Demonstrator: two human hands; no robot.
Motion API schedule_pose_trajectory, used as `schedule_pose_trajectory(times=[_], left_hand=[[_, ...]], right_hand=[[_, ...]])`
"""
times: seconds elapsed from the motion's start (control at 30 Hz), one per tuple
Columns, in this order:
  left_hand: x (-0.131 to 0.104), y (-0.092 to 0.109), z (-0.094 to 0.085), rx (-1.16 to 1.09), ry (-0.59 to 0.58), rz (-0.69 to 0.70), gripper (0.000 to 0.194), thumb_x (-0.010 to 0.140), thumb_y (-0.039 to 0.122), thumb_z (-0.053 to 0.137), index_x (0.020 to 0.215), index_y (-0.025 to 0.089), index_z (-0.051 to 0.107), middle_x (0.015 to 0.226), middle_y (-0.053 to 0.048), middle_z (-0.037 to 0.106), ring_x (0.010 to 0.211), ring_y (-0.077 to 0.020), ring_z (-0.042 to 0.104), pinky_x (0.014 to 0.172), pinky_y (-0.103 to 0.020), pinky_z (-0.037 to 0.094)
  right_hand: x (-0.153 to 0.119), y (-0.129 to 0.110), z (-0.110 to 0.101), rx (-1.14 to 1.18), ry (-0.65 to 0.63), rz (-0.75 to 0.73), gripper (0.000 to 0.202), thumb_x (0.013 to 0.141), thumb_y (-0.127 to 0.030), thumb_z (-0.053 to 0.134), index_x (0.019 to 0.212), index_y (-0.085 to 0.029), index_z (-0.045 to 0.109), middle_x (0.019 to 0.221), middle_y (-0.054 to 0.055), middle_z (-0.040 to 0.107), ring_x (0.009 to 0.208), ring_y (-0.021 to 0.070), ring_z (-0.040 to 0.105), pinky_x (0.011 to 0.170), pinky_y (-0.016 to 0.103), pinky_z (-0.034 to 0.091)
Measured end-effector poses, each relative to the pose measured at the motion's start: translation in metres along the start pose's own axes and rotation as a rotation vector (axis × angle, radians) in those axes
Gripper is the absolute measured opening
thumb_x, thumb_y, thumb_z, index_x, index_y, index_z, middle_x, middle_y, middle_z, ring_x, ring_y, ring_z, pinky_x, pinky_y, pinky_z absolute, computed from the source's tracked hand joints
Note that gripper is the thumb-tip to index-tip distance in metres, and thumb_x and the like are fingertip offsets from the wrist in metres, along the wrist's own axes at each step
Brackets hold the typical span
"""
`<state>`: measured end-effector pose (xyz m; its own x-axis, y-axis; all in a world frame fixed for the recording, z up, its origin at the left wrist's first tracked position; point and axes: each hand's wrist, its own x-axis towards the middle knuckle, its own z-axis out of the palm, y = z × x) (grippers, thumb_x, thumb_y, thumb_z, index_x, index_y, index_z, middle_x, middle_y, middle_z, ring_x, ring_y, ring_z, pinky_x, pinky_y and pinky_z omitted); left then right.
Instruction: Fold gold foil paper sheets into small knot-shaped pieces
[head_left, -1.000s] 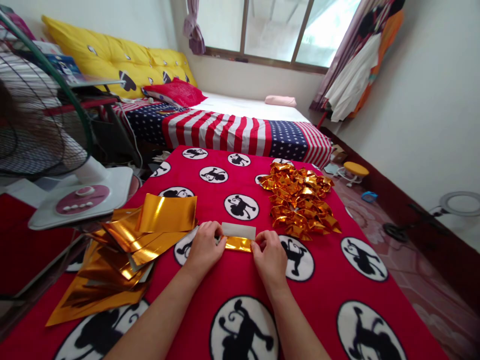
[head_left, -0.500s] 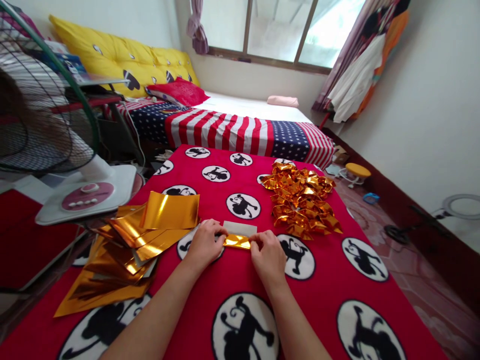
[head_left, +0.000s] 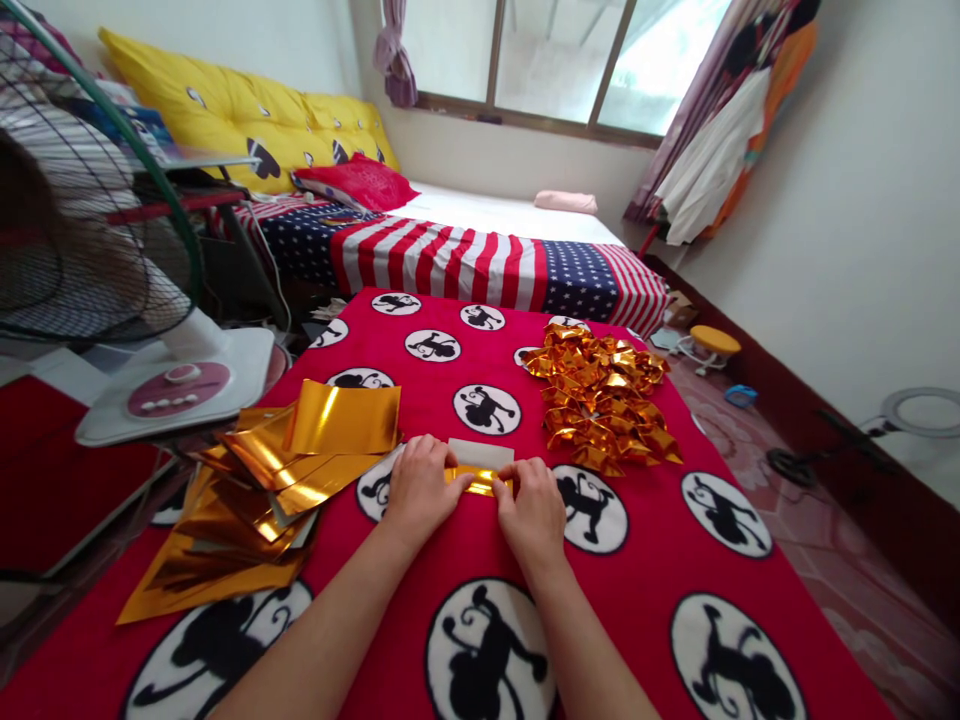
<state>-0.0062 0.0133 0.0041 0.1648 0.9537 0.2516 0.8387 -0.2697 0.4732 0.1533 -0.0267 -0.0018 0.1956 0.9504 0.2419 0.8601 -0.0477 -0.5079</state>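
Observation:
A sheet of gold foil paper lies on the red cloth, its near part folded over into a shiny gold strip and its pale back showing beyond. My left hand grips the strip's left end, the thumb laid along the near edge. At the right end, my right hand pinches the same strip between thumb and fingers. To the left lies a loose stack of gold foil sheets. Several folded gold foil pieces are heaped at the right.
A fan stands at the left, close to the foil stack. Beyond the cloth is a bed with a striped, starred cover. On the floor at right are a yellow stool, a blue tape roll and a ring light.
My left thumb has slid inward along the gold strip toward its middle. The right fingers have shifted slightly at their end. The foil stack and folded heap keep their places.

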Motion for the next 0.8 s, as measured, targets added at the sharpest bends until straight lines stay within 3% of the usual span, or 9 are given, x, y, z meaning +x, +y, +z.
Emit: schedule_pose_trajectory(times=[0.23,0.33,0.43,0.5,0.8], left_hand=[[0.001,-0.011,-0.004,-0.053,-0.081,0.042,0.014,0.076,0.031,0.071,0.081,0.02,0.065,0.089,-0.006,0.062,0.092,-0.0249,0.055,0.084,-0.037,0.043],[0.001,-0.011,-0.005,-0.054,-0.082,0.045,0.013,0.078,0.032,0.069,0.081,0.02,0.065,0.089,-0.006,0.062,0.093,-0.0242,0.055,0.086,-0.037,0.043],[0.0,-0.01,-0.006,-0.05,-0.084,0.042,0.014,0.076,0.032,0.07,0.081,0.019,0.065,0.089,-0.005,0.062,0.094,-0.0241,0.055,0.087,-0.036,0.044],[0.0,-0.01,-0.007,-0.052,-0.085,0.044,0.017,0.073,0.033,0.072,0.081,0.02,0.065,0.09,-0.005,0.062,0.094,-0.0243,0.055,0.087,-0.036,0.044],[0.009,-0.022,-0.011,-0.094,-0.207,0.086,0.018,0.07,0.025,0.07,0.087,0.02,0.07,0.092,-0.006,0.064,0.095,-0.0238,0.056,0.09,-0.036,0.044]], right_hand=[[0.001,0.005,-0.005,0.086,-0.035,0.017,0.02,0.084,-0.011,0.048,0.084,-0.022,0.065,0.091,0.003,0.061,0.092,0.0196,0.055,0.08,0.029,0.038],[-0.001,-0.005,-0.003,-0.025,-0.015,0.044,0.009,0.085,-0.025,0.055,0.083,-0.021,0.063,0.09,0.004,0.061,0.091,0.0215,0.054,0.08,0.031,0.037],[-0.004,-0.013,0.0,-0.132,0.021,0.061,0.025,0.079,-0.044,0.065,0.086,-0.021,0.061,0.092,0.006,0.059,0.092,0.0249,0.053,0.078,0.034,0.036],[-0.005,-0.015,0.0,-0.146,0.016,0.057,0.029,0.076,-0.046,0.068,0.089,-0.021,0.06,0.095,0.007,0.059,0.094,0.0259,0.053,0.078,0.035,0.036],[0.005,0.005,-0.009,0.08,-0.14,0.055,0.014,0.075,-0.017,0.062,0.087,-0.022,0.065,0.094,0.004,0.06,0.093,0.0219,0.055,0.082,0.032,0.041]])
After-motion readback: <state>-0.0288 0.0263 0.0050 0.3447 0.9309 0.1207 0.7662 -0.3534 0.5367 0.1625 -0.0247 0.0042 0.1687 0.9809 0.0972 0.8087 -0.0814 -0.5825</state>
